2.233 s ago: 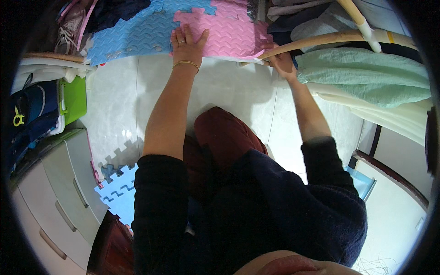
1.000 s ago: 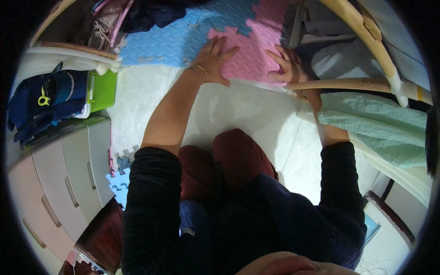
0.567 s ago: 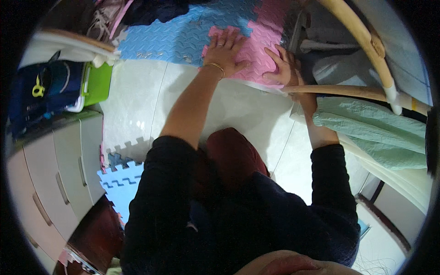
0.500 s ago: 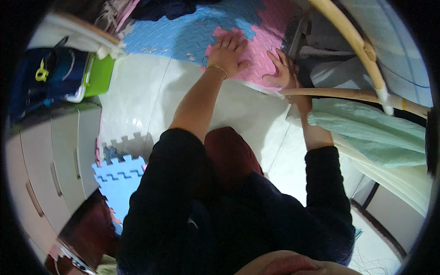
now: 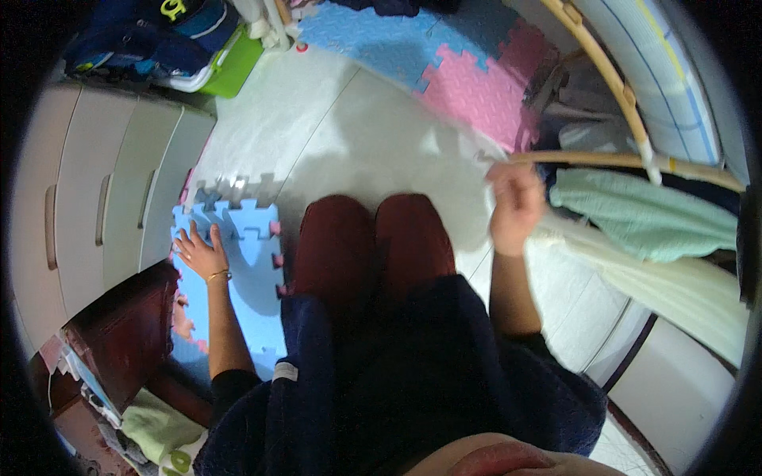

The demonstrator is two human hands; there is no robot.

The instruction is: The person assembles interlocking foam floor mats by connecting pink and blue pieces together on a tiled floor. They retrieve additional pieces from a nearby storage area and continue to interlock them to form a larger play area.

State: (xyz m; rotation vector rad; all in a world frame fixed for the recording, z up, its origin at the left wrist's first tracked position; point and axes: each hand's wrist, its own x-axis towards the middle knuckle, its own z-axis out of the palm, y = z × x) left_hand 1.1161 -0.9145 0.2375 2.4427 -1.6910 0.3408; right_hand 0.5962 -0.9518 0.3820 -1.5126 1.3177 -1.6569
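My left hand (image 5: pixel 198 252) lies with its fingers spread on the left edge of a loose light blue foam puzzle tile (image 5: pixel 242 278), down on the floor beside my left knee. A grey tile (image 5: pixel 238 190) peeks out behind it. My right hand (image 5: pixel 516 198) is raised and blurred, just under a bamboo rail (image 5: pixel 603 159); its fingers look loosely curled, and I cannot tell whether they hold anything. Far ahead, a pink tile (image 5: pixel 484 95) is joined to blue tiles (image 5: pixel 373 40) on the white floor. My knees (image 5: pixel 373 238) are in dark red trousers.
White drawers (image 5: pixel 95 198) stand to the left, with a green box (image 5: pixel 234 67) and a blue bag (image 5: pixel 151 40) beyond them. A dark red-brown wooden piece (image 5: pixel 119 333) sits at the lower left. A mint towel (image 5: pixel 643 218) and a cream cloth (image 5: pixel 675 285) hang at the right.
Both hands have left the pink tile ahead. My left hand swung down and back to the loose blue tile at my left, while my right hand pulled back toward the bamboo rail. My view tilted down.
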